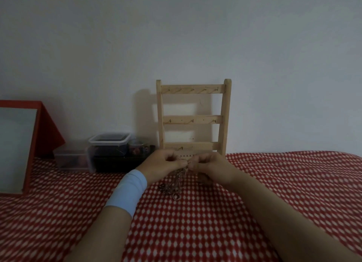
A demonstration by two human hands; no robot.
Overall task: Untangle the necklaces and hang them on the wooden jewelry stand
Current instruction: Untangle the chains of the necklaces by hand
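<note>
We are at the untangling step: nothing hangs on the wooden jewelry stand (193, 117) yet, as far as we can see. Left hand (164, 164) and right hand (210, 168) meet at centre, just in front of the stand's base, each with its grip pinched together on the top of the necklace tangle (177, 180). The chains hang down from the fingers and their lower loops and rings rest on the red-and-white patterned cloth (195, 232) near us.

Next move, in our judgement: draw one strand free with small opposite pulls, no yanking, since thin chain knots tighten easily; then lift it to a hook on the top bar.

Counts:
- stand: 1, upright against the far wall, three bars with hooks; top bar shows about five hooks, exact number uncertain
- necklaces: cannot count, strands too fine and dim; more than one chain seems present
- clear plastic containers (109, 144): at least 2, far left of the stand
- red-framed mirror (17, 148): 1, far left
- pale blue wristband (128, 192): 1, on the left wrist
</note>
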